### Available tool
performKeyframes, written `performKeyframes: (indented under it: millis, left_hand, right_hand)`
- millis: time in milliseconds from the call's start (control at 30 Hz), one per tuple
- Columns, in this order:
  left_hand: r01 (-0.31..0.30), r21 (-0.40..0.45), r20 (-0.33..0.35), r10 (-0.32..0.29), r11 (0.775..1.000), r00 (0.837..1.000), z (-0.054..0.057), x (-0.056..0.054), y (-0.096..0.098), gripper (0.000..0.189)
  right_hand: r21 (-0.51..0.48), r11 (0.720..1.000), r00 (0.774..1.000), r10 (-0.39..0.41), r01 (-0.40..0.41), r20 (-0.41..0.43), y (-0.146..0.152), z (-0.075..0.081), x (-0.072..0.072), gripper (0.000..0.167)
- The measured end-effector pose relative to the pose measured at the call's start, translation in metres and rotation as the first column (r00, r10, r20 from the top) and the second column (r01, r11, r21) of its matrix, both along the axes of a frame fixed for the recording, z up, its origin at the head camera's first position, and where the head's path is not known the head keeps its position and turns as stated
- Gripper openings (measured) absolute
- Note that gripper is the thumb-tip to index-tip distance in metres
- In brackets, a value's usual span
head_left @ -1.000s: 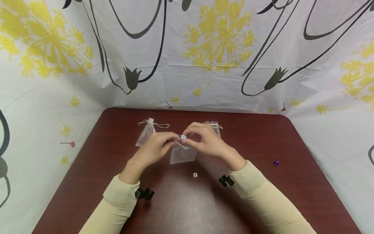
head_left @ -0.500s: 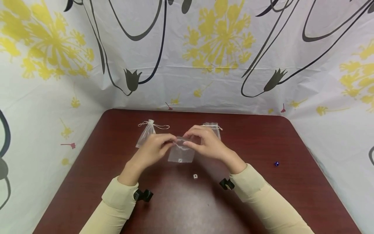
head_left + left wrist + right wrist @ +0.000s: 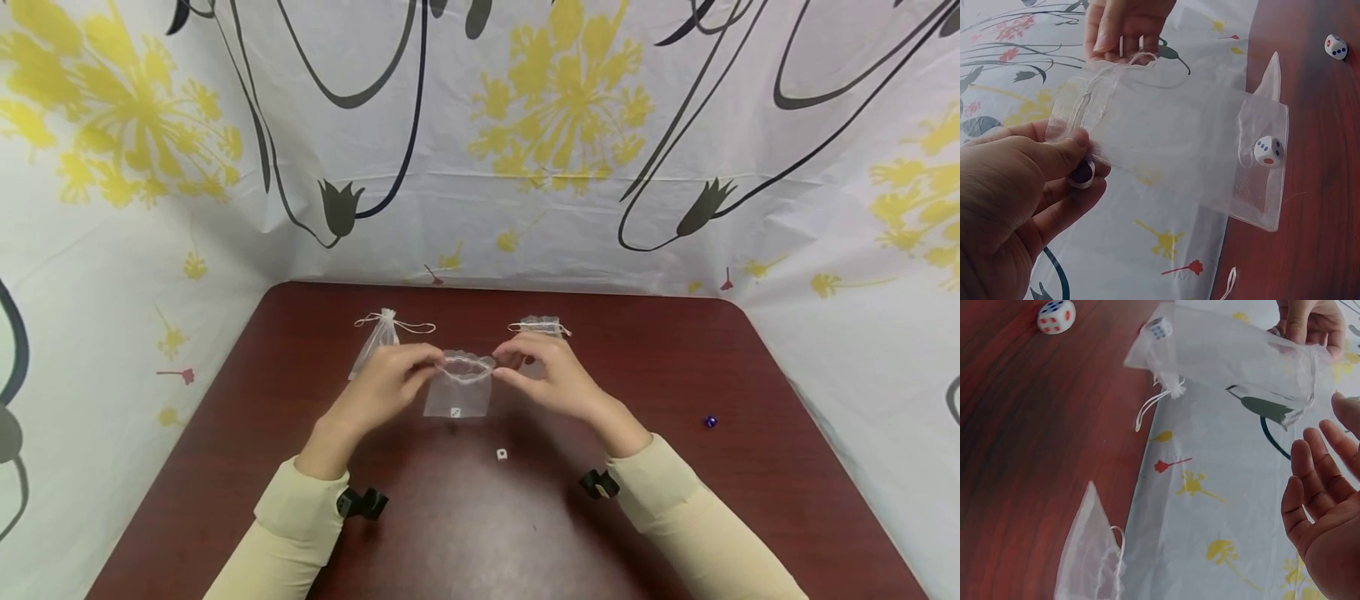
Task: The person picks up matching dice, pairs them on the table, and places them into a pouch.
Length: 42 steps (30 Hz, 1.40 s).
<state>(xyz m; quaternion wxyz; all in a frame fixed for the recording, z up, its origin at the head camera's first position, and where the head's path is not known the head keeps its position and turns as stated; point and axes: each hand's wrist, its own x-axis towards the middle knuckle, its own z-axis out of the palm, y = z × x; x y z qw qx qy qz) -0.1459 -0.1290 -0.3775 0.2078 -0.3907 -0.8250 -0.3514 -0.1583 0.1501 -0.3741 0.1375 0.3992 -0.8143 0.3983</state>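
My left hand pinches the mouth of a sheer white drawstring pouch between thumb and fingers, with a cord loop hanging by the fingertips. Inside, at the pouch's bottom, lies a white die with blue and red dots. The mouth gapes upward in the head view. My right hand is at the other side of the mouth, fingers spread apart and holding nothing, fingertips close to the rim. A second white die rests on the table, nearer to me than the pouch.
A tied sheer pouch lies at the back left of the dark red table. Another pouch lies behind my right hand. A small shiny dark blue ball sits at the right. A patterned white sheet hangs behind the table.
The die that my right fingers held has dropped to the pouch's bottom. My right hand has moved right, off the die, and the pouch's mouth has opened wider.
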Motion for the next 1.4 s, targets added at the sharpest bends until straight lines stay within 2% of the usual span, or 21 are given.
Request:
performKeyframes:
  millis: [167,333,633,900,1133,1400]
  left_hand:
    - [-0.011,-0.002,-0.020,0.011,1.000,1.000,0.001,-0.001,-0.003,0.017]
    - [-0.011,0.006,0.002,0.011,1.000,1.000,0.002,-0.002,-0.006,0.016]
    - [-0.009,0.015,-0.004,0.009,1.000,1.000,-0.001,-0.002,-0.008,0.016]
    - [-0.025,0.001,0.027,0.025,1.000,0.999,0.000,-0.001,-0.011,0.017]
    - [-0.017,0.015,0.009,0.017,1.000,1.000,0.000,-0.001,-0.010,0.017]
    - [-0.005,0.018,-0.005,0.005,1.000,1.000,-0.003,-0.004,-0.010,0.015]
  right_hand:
    - [-0.008,1.000,1.000,-0.022,0.022,0.001,0.008,-0.006,0.001,0.018]
    - [-0.008,0.999,0.999,-0.033,0.033,0.016,0.014,-0.014,0.002,0.019]
    - [-0.021,0.999,0.998,-0.048,0.049,0.047,0.016,-0.038,0.008,0.017]
    - [-0.027,0.999,0.997,-0.043,0.044,0.061,0.014,-0.056,0.014,0.018]
    - [-0.006,0.999,0.992,-0.039,0.040,0.117,0.011,-0.067,0.021,0.016]
    - [0.039,0.999,0.994,-0.025,0.021,0.106,0.009,-0.081,0.027,0.015]
